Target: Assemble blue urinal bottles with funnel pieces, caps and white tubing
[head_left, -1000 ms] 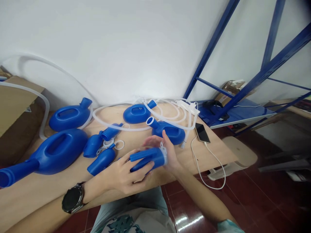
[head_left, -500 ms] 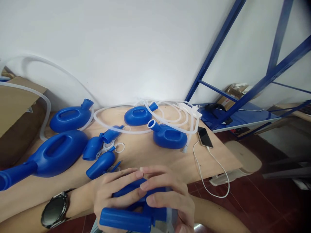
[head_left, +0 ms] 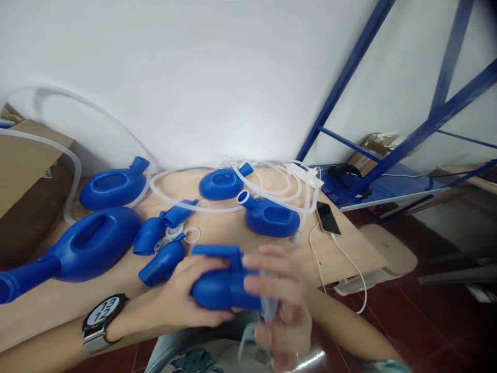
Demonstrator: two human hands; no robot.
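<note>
My left hand point(head_left: 186, 295) is closed round a blue plastic spout piece point(head_left: 225, 289) with a rounded body and a bar-shaped side part on top. At its right end, the fingers of my right hand point(head_left: 281, 300) curl round a translucent cap point(head_left: 268, 305), smeared a little by motion. A thin pale strap point(head_left: 246, 336) hangs below the cap. Left of my hands, similar blue spout pieces point(head_left: 162, 263) lie on the table with white rings point(head_left: 192, 235) among them. A large blue urinal bottle point(head_left: 93, 248) lies further left, its long neck toward me.
Behind stand more blue bottles point(head_left: 272, 218), with clear tubing point(head_left: 186, 204) looped around them. A phone point(head_left: 328, 218) on a white cable lies near the table's right edge. A cardboard box point(head_left: 34, 155) is at left, a blue metal rack point(head_left: 349, 77) at right, a stool point(head_left: 388, 246) below.
The spout piece has turned in my hands, so its side bar now points up and away instead of toward me. My left wrist has rolled; my right fingers have moved to the capped end.
</note>
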